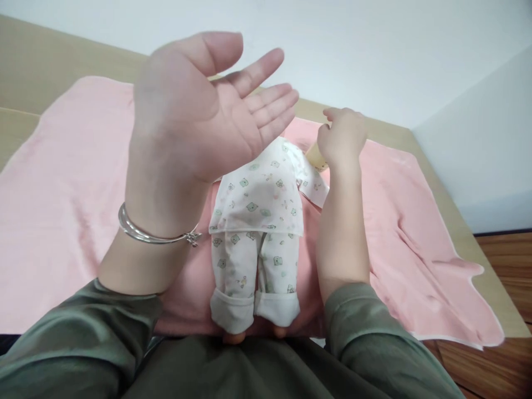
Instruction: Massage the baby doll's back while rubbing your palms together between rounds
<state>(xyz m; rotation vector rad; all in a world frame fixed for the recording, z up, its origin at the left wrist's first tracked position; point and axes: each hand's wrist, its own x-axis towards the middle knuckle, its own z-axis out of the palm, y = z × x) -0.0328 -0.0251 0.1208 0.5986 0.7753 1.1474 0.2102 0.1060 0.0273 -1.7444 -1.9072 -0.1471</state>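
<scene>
A doll [257, 205] in a white printed top and trousers with rolled cuffs lies on a pink blanket [399, 221], its feet toward me. My left hand [208, 105] is raised above the doll's upper body, palm up and fingers spread, holding nothing; it hides the doll's head. To the right, my right hand [343, 136] is beside the doll's sleeve, next to a yellow object [316, 158]. Its fingers are bent and partly turned away, so whether it grips that object cannot be made out.
The blanket covers a light wooden table [461, 227], with its right edge in view. A white wall [374, 61] rises behind. Brown wooden flooring [505, 266] shows at the lower right. The blanket has folds at the right.
</scene>
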